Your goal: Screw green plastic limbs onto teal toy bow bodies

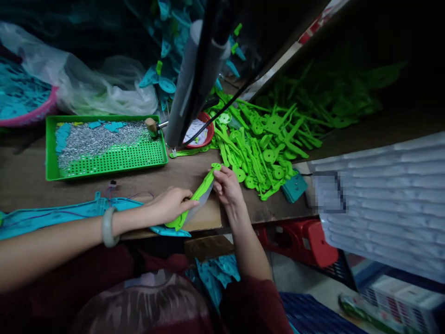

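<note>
A long green plastic part (195, 199) is held between both hands above the table's front edge, slanting from lower left to upper right. My left hand (170, 204), with a pale bangle on its wrist, grips the part near its middle, fingers closed over it. My right hand (226, 185) pinches the part's upper end near its round tip. Teal plastic parts (52, 215) lie flat on the wooden table (146, 178) under my left forearm, with a thin wire across them.
A pile of green plastic parts (264, 148) lies right of my hands. A green tray (104, 164) at the left holds small metal pieces. A grey post (186, 83), a red dish (205, 134), plastic bags and a pink basin stand behind. A red stool (306, 239) sits below.
</note>
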Demonstrator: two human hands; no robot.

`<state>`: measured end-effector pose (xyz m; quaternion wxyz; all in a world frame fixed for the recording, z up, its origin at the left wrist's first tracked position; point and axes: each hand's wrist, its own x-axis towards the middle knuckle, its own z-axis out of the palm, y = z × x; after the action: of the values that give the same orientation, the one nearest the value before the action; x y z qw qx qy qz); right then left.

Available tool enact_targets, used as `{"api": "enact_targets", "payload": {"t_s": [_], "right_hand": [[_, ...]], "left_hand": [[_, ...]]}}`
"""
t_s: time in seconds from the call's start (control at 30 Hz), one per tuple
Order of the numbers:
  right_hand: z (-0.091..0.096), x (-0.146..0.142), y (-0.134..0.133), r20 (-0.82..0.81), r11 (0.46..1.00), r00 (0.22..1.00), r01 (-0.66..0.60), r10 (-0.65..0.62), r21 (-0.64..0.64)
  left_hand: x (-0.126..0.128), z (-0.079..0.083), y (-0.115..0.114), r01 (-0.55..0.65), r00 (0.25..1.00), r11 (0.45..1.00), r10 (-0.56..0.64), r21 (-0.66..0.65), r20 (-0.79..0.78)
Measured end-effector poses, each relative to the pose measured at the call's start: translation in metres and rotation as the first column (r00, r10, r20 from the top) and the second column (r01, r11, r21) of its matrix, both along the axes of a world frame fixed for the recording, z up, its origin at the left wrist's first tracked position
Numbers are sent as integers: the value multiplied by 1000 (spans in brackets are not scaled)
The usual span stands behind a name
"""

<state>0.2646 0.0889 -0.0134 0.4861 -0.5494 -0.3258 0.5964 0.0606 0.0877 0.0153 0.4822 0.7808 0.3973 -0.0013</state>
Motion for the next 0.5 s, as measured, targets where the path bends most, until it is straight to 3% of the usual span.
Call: {"api": "enact_targets", "payload": {"t_s": [0.2, 0.4, 0.5], "right_hand": [[-2, 4, -1, 17, 993, 996, -91, 92, -72], [-2, 1, -10, 126, 987, 983, -123, 136, -108], [-2, 5, -15, 198, 981, 966, -140, 165, -133]], "left_hand": [[3, -1, 0, -19, 1000, 999, 20, 33, -18], [-10, -4, 7, 136, 990, 988, -134, 66, -42], [-11, -8, 8, 119, 991, 991, -115, 61, -65]]}}
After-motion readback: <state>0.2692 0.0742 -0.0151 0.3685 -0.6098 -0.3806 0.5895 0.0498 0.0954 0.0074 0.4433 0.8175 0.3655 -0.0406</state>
